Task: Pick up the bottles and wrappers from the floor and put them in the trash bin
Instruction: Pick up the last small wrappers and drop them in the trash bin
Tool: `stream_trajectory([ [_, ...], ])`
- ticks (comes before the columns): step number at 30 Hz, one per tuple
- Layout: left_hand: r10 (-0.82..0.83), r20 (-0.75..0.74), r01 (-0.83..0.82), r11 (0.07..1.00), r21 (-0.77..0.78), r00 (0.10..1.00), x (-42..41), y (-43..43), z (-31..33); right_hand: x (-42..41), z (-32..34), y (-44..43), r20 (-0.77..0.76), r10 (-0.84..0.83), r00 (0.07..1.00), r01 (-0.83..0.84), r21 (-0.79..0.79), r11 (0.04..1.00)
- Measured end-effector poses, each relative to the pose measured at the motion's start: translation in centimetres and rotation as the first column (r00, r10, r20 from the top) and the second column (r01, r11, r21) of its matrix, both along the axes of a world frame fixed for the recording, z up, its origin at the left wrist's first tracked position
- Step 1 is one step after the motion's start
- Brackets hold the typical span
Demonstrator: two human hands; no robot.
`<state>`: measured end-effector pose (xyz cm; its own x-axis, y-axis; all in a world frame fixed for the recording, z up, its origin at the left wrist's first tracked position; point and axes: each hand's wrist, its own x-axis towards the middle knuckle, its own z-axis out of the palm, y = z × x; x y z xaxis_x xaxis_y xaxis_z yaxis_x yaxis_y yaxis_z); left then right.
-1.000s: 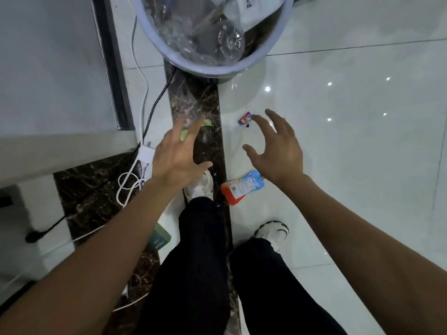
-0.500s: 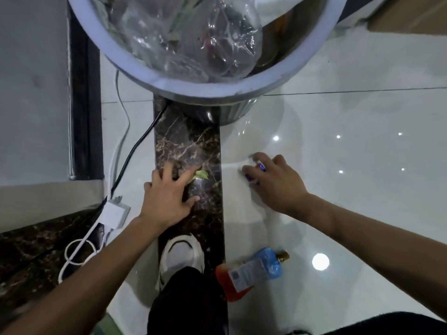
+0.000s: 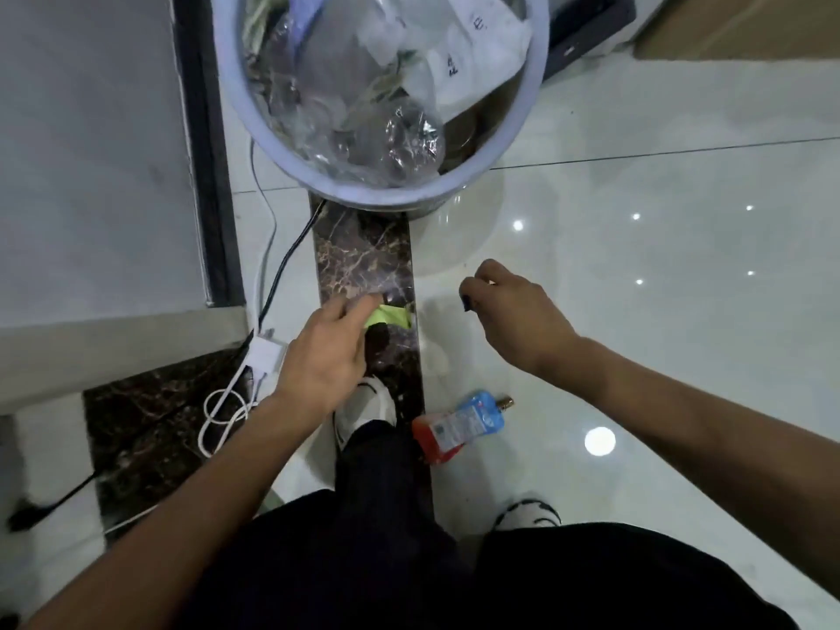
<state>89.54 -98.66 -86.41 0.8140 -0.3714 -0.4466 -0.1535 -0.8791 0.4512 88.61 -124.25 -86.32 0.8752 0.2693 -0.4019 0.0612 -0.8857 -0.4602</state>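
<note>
— Where is the trash bin [image 3: 377,194]?
— At twelve o'clock, on the floor [image 3: 659,356], with rubbish [image 3: 363,106] in it.
— The bottle [image 3: 459,425]?
— Lying on the floor at three o'clock of the shoe [image 3: 368,406].
— The hands?
— The left hand [image 3: 325,352], at the bottle's ten o'clock, pinches a wrapper [image 3: 392,316]. The right hand [image 3: 518,320], at one o'clock, pinches a small wrapper [image 3: 466,303].

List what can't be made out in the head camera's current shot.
- Head view: small item in the right hand. Curled fingers hide all but a dark sliver.
- Head view: green wrapper. The left hand covers its near end in its grip, and blur smears the rest.
- Head view: trash bin. Its far rim is cut off by the top edge.
- Head view: bottle on the floor. Its label print is too small to read.
</note>
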Motion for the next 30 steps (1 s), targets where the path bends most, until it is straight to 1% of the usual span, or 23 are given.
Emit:
stream_trajectory([
  [4, -0.026, 0.002, 0.026, 0.998, -0.056, 1.0, -1.9, -0.1, 10.5, -2.5, 9.4, 1.6, -0.029, -0.103, 0.994, 0.104, 0.045, 0.994],
  [9, 0.075, -0.008, -0.076, 0.994, -0.077, 0.997, -1.4, 1.0, 21.5, -2.9, 20.7, 2.6, -0.031, -0.28, 0.96, 0.282, 0.123, 0.952],
  [13, 0.095, 0.082, -0.087, 0.992, -0.094, 0.992, 1.6, 1.6, 27.0, -1.3, 26.8, 3.2, -0.001, -0.469, 0.883, 0.459, 0.205, 0.865],
  [15, 0.106, 0.095, -0.097, 0.99, -0.098, 0.99, 3.1, 1.8, 28.5, -0.3, 28.4, 3.3, 0.0, -0.518, 0.856, 0.505, 0.219, 0.835],
  [18, 0.137, 0.097, -0.127, 0.987, -0.098, 0.986, 5.5, 1.6, 29.2, 1.8, 28.9, 2.7, 0.01, -0.581, 0.814, 0.564, 0.231, 0.793],
  [21, 0.251, -0.004, -0.249, 0.956, -0.152, 0.968, 8.1, 1.4, 28.2, 5.3, 27.0, 2.2, -0.001, -0.629, 0.777, 0.616, 0.205, 0.761],
  [24, 0.359, -0.123, -0.376, 0.911, -0.168, 0.925, 10.7, 1.7, 26.0, 9.7, 23.9, 1.7, -0.002, -0.658, 0.753, 0.646, 0.194, 0.738],
  [27, 0.429, -0.212, -0.468, 0.862, -0.194, 0.878, 13.0, 1.9, 23.8, 14.6, 21.5, 1.6, -0.026, -0.669, 0.743, 0.665, 0.147, 0.732],
  [30, 0.469, -0.258, -0.526, 0.815, -0.241, 0.845, 14.7, 1.9, 21.4, 18.8, 19.7, 1.3, 0.004, -0.682, 0.732, 0.67, 0.183, 0.72],
])
